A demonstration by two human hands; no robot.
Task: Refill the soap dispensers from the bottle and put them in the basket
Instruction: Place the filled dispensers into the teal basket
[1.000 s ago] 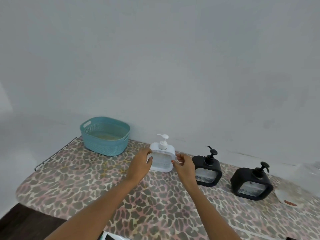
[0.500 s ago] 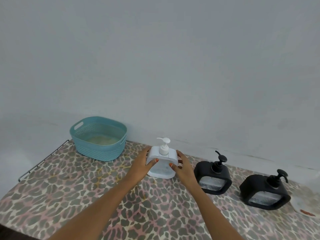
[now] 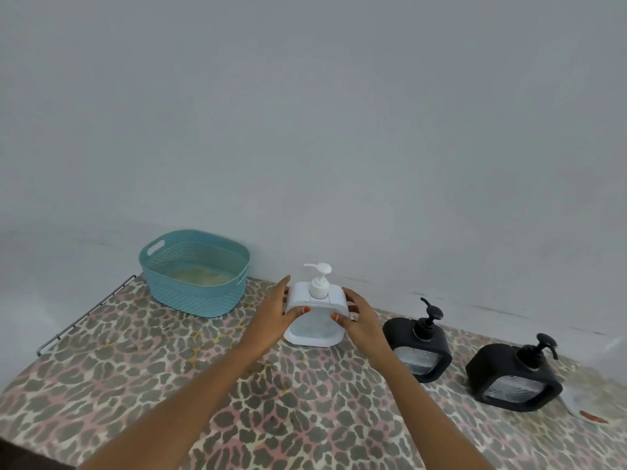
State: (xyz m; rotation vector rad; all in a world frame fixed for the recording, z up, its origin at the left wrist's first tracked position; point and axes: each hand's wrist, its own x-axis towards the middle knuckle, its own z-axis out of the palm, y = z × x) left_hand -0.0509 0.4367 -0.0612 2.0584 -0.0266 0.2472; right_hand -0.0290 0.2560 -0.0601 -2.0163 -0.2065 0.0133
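Holding the white dispenser point(image 3: 315, 320) w/ both hands: left hand point(image 3: 271, 317) and right hand point(image 3: 363, 320) grip its sides, thumbs on the front panel. It stands upright on the table point(image 3: 169, 385), right of the basket point(image 3: 190, 293), just left of a black dispenser point(image 3: 419, 354). I'd squeeze evenly, steady the body w/ one hand, then unscrew the pump. Refill bottle: can't make it out.

One camera only, worn on the person's head: it looks forward and slightly down across the leopard-patterned tabletop point(image 3: 135, 385) at the plain grey wall point(image 3: 305, 113), with the white square plastic pump dispenser point(image 3: 314, 329) near, just below the centre
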